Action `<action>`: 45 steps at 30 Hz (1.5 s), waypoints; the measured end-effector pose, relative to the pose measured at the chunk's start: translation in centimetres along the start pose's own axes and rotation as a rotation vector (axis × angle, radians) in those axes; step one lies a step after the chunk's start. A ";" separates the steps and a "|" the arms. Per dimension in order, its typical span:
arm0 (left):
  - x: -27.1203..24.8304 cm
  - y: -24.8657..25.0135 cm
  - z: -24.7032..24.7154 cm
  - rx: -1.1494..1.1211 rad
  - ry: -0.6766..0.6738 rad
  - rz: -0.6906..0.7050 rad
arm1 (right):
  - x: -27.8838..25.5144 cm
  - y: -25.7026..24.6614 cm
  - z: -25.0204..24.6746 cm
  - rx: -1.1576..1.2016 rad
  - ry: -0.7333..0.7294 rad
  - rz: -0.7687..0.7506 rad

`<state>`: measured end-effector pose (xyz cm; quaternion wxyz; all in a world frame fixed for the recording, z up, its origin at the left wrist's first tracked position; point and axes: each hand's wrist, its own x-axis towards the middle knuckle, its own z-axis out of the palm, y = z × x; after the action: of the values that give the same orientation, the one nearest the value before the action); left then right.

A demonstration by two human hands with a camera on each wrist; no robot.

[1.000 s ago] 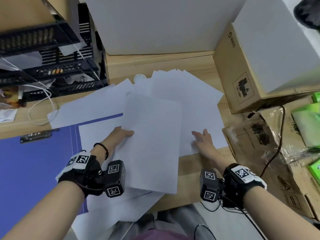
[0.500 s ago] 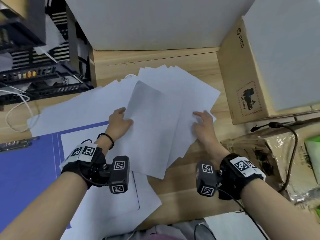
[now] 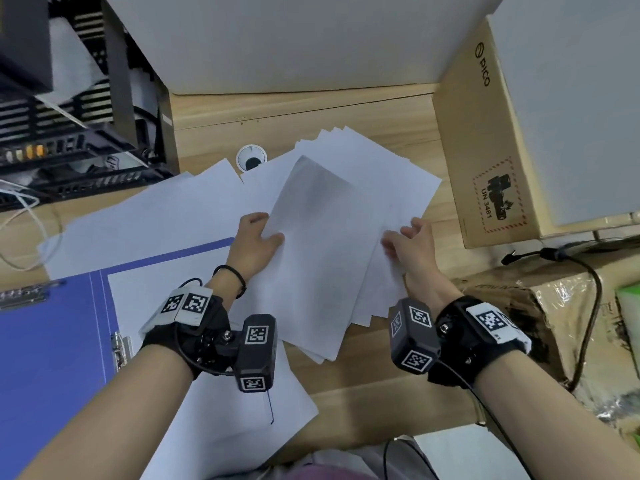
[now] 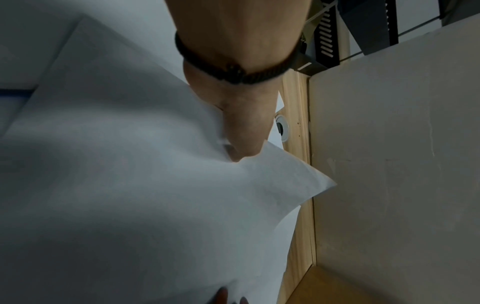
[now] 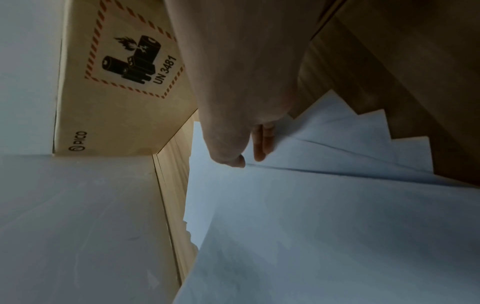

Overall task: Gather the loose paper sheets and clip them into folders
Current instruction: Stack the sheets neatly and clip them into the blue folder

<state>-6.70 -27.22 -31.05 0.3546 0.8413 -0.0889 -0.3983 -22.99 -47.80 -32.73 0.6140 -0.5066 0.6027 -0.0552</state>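
Observation:
A fanned pile of white paper sheets (image 3: 332, 244) is lifted a little off the wooden desk (image 3: 374, 403) between both hands. My left hand (image 3: 258, 237) grips its left edge, thumb on top (image 4: 241, 135) of the sheets (image 4: 130, 185). My right hand (image 3: 410, 240) pinches the right side, where thumb and fingers (image 5: 262, 144) meet the sheets (image 5: 324, 205). More loose sheets (image 3: 138, 223) lie at the left. A blue folder (image 3: 52, 348) lies open at the left with a metal clip (image 3: 121, 351) and a sheet (image 3: 214, 403) on it.
A PICO cardboard box (image 3: 485, 168) stands close to the right of the pile. A white board (image 3: 294, 46) closes the back. A black tray rack (image 3: 69, 133) is at the back left. A black cable (image 3: 585, 289) runs over wrapped boxes at the right.
Both hands have come closer together, drawing the spread sheets into one fanned pile. The right hand went from lying flat on the paper to pinching it.

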 end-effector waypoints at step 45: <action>-15.0 -14.3 -8.3 -0.551 0.032 -0.162 | -17.0 7.0 6.4 -0.178 -0.562 0.038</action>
<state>-12.50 -5.84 -27.90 0.5382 0.7237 0.0960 -0.4211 -26.24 -29.33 -27.43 0.7111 -0.5425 0.4207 0.1517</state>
